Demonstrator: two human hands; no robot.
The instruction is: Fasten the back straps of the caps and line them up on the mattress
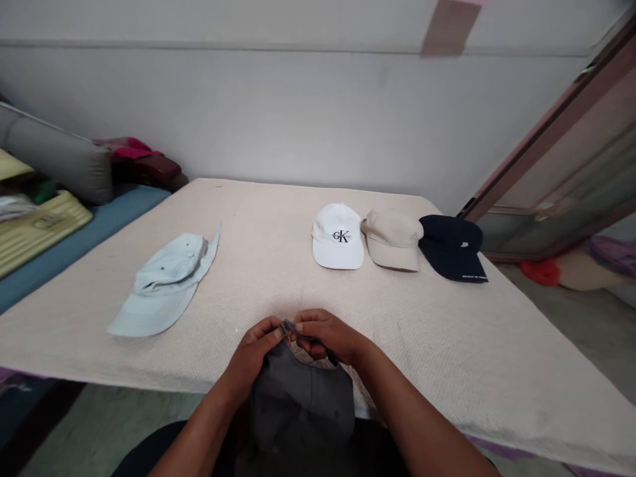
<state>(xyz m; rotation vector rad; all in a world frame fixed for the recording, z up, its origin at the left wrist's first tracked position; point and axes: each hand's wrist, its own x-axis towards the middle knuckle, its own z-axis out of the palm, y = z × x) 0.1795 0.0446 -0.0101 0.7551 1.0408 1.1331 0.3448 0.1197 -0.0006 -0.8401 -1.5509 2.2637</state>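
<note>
Hands are closed on a narrow strap at the back opening of a dark gray baseball cap (pixel 303 397): one part of the strap (pixel 288 326) is pinched between the thumb and fingers of the left hand (pixel 256 341), the other by the right hand (pixel 325 331). The gray cap is held just in front of the person's body, at the near edge of the cloth-covered counter (pixel 278 265), its crown hanging below the fingers.

The cap can be judged light and soft, with a fabric crown that folds easily and is unlikely to slip or break. A firm hold is best taken at the strap ends or the edge of the back opening — the crown would only crumple if pinched.

On the left side of the counter, a pale blue cap (pixel 171 265) is laid with its brim toward the near left and its strap sticking out loose. To the right, a row is formed by a white cap (pixel 338 248) with dark lettering, a beige cap (pixel 392 238) and a navy cap (pixel 450 245), set close side by side.

The gray cap's brim cannot be made out, and its lower part is lost in shadow against dark clothing. The fastening is mostly covered by the fingertips — whether its ends are joined cannot be told. The small lettering on the navy brim is too fine to be read.
</note>
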